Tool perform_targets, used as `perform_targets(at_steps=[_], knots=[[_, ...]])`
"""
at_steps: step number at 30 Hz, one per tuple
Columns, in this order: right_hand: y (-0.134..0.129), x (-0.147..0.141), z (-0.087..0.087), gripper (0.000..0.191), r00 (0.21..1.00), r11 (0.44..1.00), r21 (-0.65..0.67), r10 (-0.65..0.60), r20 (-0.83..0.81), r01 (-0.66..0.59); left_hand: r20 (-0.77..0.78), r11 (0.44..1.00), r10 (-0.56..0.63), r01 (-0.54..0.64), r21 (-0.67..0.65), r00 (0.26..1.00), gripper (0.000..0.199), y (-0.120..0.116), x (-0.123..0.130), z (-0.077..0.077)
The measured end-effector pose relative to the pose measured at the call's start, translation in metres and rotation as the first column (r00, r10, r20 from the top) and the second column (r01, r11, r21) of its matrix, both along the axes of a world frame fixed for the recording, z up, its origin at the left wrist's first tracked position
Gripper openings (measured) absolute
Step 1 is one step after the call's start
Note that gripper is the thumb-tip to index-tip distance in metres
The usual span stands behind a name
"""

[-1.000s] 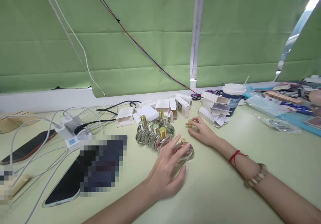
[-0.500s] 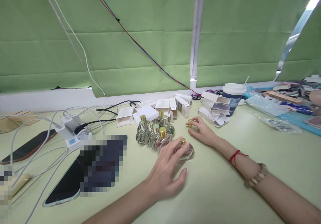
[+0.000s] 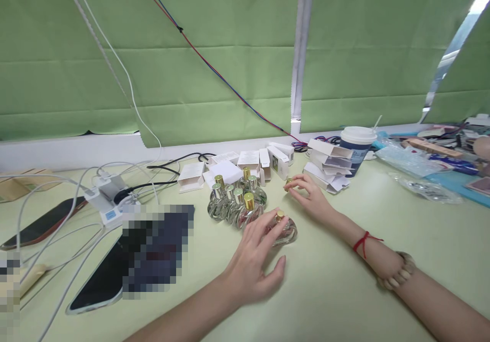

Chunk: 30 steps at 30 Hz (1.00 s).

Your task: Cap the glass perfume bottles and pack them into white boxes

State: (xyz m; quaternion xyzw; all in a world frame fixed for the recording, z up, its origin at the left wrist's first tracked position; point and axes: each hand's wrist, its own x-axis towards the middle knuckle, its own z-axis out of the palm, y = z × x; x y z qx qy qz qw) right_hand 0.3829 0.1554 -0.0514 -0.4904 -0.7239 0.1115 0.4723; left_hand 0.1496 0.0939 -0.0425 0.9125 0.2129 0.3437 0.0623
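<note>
Worktop point(image 3: 325, 286) pale green; we've left hand point(image 3: 254, 265) spread loosely over a bottle point(image 3: 288, 234), right hand point(image 3: 312, 196) curled at a gold cap point(image 3: 288, 181), can't tell grip; green blinds point(image 3: 214, 76) beyond both.

No wording, brand or number can be read. On the dark blue paper cup point(image 3: 352, 153), right of centre in the frame, a paler label point(image 3: 359, 156) carries small marks too blurred to make out. Fine print on a white box point(image 3: 248, 157) near the middle is too tiny to read, and so are the marks on the pale blue sticker point(image 3: 111, 215) on the power strip point(image 3: 117, 220) at left.
</note>
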Motion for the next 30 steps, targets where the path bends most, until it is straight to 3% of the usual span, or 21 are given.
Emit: perform_targets(at_steps=[4,9,15,22,30], knots=[[-0.009,-0.015,0.008,0.017,0.973,0.999,0.021,0.045,-0.227,-0.042,0.004,1.000,-0.002,0.002,0.011,1.000,0.058,0.000,0.000,-0.001],[-0.011,-0.024,0.011,0.035,0.903,0.996,-0.044,0.050,-0.427,-0.076,0.015,0.999,-0.003,0.002,0.046,1.000,0.057,0.000,-0.001,0.000],[-0.010,-0.023,0.011,0.036,0.895,0.997,-0.066,-0.004,-0.447,-0.028,-0.016,0.999,0.013,-0.012,0.034,1.000,0.063,-0.002,0.000,0.004],[-0.014,-0.026,0.012,0.039,0.881,0.987,-0.138,0.004,-0.473,-0.078,-0.007,0.999,0.001,0.000,0.044,1.000,0.065,-0.003,0.001,0.004],[-0.027,-0.034,0.029,0.046,0.708,0.933,-0.225,0.044,-0.705,-0.281,0.055,0.998,0.000,-0.004,0.070,0.998,0.060,-0.003,0.002,0.002]])
